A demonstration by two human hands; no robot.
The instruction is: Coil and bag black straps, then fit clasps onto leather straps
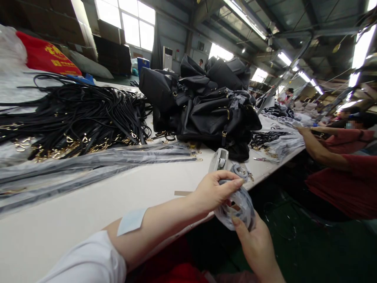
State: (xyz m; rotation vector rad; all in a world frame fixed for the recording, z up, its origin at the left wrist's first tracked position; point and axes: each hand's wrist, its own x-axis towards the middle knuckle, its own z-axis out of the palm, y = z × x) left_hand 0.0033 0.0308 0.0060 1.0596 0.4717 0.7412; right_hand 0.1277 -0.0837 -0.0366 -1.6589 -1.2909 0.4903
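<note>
Between my two hands is a coiled strap in clear plastic wrap point(235, 214), held off the table's front edge. My left hand point(216, 188) grips the top of the coil, thumb and fingers closed on it. From below right, my right hand point(255, 239) pinches its lower rim. Just behind, a grey tape dispenser point(218, 159) stands on the table, partly hidden by my left hand. Another wrapped coil point(240, 171) with metal clasps lies beside it. A pale blue patch point(131, 222) sticks to my left forearm.
Black straps with gold clasps point(88, 114) heap at the left. Plastic-sleeved straps point(97, 165) lie along the white table point(118, 196). Black bags point(206, 106) pile up behind. Scissors or pliers point(265, 160) lie at right, near a co-worker's arm point(321, 147).
</note>
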